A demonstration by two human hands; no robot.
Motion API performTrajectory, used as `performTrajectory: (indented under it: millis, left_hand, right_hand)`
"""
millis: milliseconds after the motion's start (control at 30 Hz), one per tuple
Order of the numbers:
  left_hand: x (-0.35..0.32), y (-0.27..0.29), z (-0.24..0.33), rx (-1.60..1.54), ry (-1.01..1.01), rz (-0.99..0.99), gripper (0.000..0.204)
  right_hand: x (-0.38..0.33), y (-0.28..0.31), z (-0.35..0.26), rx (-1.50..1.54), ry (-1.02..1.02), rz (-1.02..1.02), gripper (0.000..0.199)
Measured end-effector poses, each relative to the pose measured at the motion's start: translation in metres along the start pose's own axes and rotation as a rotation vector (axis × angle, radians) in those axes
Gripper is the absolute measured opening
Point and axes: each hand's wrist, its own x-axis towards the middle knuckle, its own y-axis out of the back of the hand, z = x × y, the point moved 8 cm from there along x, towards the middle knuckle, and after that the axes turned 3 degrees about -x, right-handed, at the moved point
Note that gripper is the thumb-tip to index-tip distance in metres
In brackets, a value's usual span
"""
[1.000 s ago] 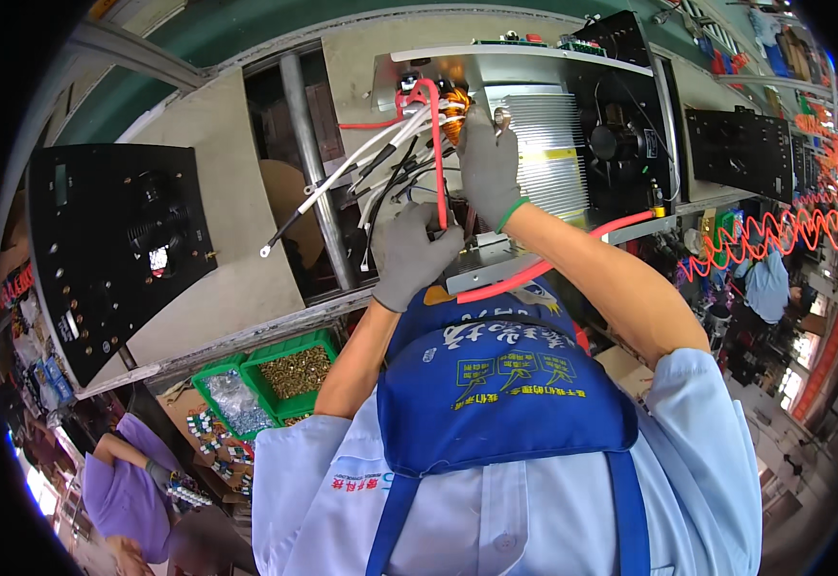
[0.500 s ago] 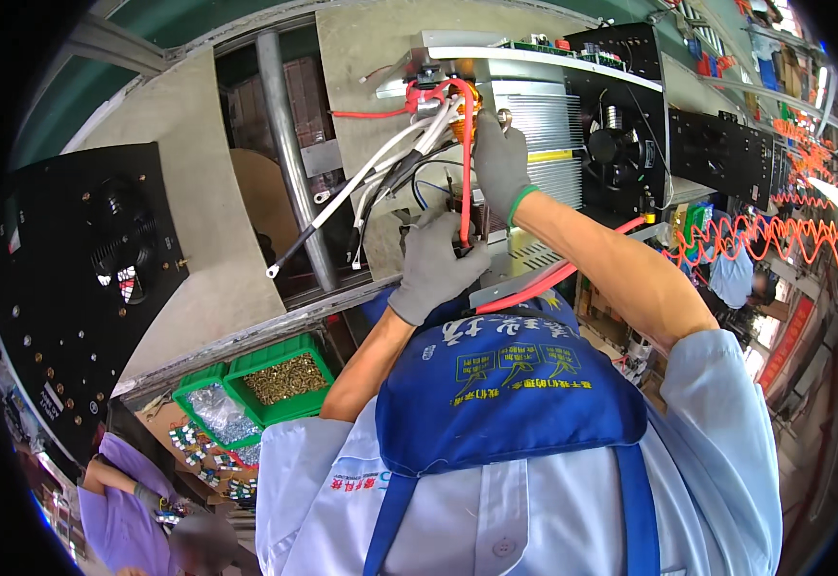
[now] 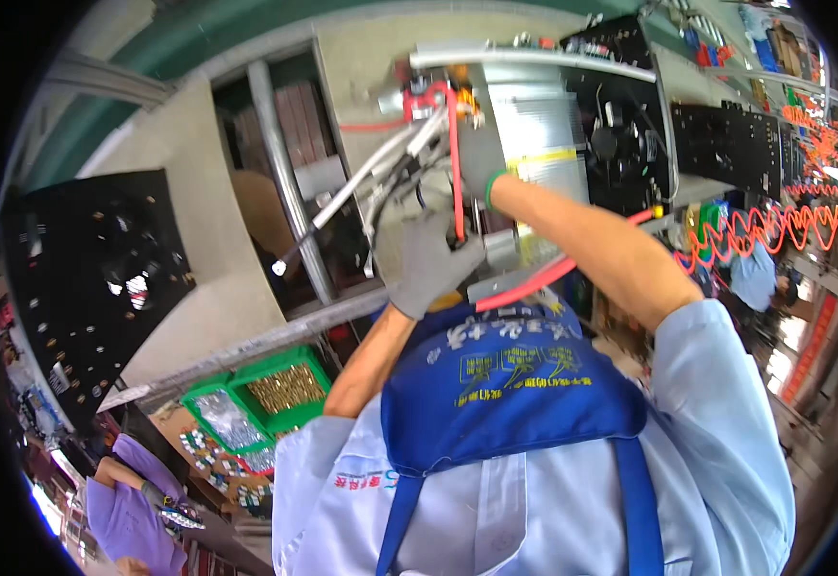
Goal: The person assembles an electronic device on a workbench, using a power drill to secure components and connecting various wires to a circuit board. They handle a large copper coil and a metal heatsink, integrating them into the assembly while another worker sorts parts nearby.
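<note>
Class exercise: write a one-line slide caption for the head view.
Gloved left hand and right hand work red wire and grey cables on a metal unit.

two gloved hands, the left hand [image 3: 425, 261] and the right hand [image 3: 479, 154], at one metal unit [image 3: 534, 125]. two green bins [image 3: 260, 394] below the bench's near edge. two black fan panels, one [image 3: 92, 278] left, one [image 3: 620, 144] right. one red cable [image 3: 455, 163].
</note>
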Motion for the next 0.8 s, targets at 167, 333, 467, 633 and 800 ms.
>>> performTrajectory:
  millis: [167, 333, 467, 633, 800]
  left_hand:
    - [-0.002, -0.013, 0.006, 0.040, 0.025, 0.026, 0.032]
    - [0.000, -0.026, -0.010, 0.012, 0.040, 0.086, 0.036]
    - [-0.005, -0.021, 0.018, 0.010, 0.248, 0.141, 0.038]
    - [0.006, -0.021, 0.025, 0.210, 0.389, 0.280, 0.053]
    - [-0.004, -0.015, 0.024, 0.293, 0.437, 0.409, 0.052]
  right_hand:
    - [0.005, 0.009, 0.013, 0.400, -0.138, 0.140, 0.041]
    - [0.013, 0.115, 0.004, 0.501, 0.256, 0.264, 0.052]
    - [0.015, 0.302, -0.043, 0.496, 0.727, 0.578, 0.037]
    - [0.084, 0.431, -0.075, 0.230, 0.970, 0.880, 0.026]
    - [0.214, 0.428, -0.106, 0.084, 1.058, 0.850, 0.023]
